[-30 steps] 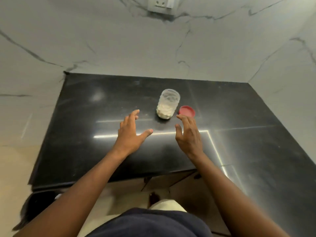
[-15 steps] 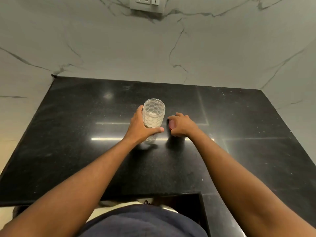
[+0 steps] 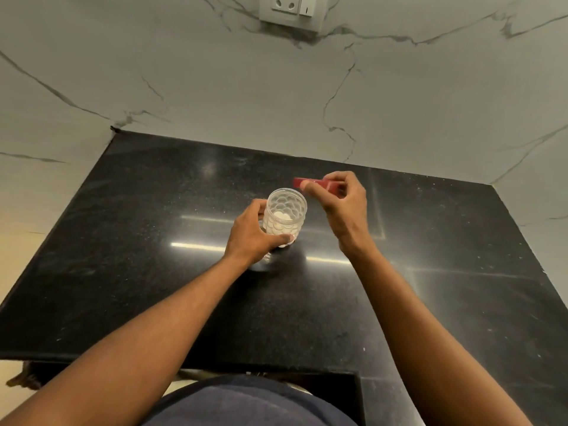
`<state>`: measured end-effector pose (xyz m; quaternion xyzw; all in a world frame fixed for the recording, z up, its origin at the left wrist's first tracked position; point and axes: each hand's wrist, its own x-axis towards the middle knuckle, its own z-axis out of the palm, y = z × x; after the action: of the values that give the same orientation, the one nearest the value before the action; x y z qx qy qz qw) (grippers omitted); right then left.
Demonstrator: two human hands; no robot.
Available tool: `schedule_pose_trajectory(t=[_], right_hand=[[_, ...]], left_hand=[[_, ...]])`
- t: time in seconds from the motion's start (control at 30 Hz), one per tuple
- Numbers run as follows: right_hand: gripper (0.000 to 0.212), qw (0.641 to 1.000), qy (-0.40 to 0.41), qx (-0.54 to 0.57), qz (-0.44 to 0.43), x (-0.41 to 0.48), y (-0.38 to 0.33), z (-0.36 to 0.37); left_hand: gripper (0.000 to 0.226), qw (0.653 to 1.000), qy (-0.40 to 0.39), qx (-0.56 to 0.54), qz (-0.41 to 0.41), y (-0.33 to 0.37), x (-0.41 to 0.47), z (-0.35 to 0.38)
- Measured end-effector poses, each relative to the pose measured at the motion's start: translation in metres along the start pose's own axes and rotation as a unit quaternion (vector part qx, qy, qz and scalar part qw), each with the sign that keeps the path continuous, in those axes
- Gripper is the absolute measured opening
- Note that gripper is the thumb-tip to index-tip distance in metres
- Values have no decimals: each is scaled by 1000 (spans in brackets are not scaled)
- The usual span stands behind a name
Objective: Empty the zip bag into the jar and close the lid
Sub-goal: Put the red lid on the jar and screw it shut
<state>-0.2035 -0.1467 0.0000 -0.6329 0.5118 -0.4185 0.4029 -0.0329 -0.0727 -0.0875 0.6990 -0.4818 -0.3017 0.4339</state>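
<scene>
1. Since half a second ago my right hand (image 3: 344,207) lifted the lid (image 3: 316,184) off the surface (image 3: 123,241), fingers pinching it beside the rim.
2. My left hand (image 3: 252,238) grips the jar (image 3: 284,215), already filled; capping remains.

The clear dimpled jar (image 3: 285,215) stands upright and open, white pieces inside, gripped low. The red lid (image 3: 316,184), pinched edge-on, hangs above its rim, right.
</scene>
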Motion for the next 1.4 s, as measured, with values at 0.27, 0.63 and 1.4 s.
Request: schedule_pose_trajectory(t=[0.27, 0.63, 1.4], right_hand=[[41, 962, -115, -239, -61, -13, 10, 29], [90, 812, -308, -487, -97, 29, -28, 34], [77, 732, -205, -632, -151, 46, -37, 53]], left_hand=[[79, 1000, -9, 3, 0, 1, 0, -2], [81, 1000, -8, 9, 22, -5, 3, -3], [81, 999, -20, -2, 27, -11, 5, -3]])
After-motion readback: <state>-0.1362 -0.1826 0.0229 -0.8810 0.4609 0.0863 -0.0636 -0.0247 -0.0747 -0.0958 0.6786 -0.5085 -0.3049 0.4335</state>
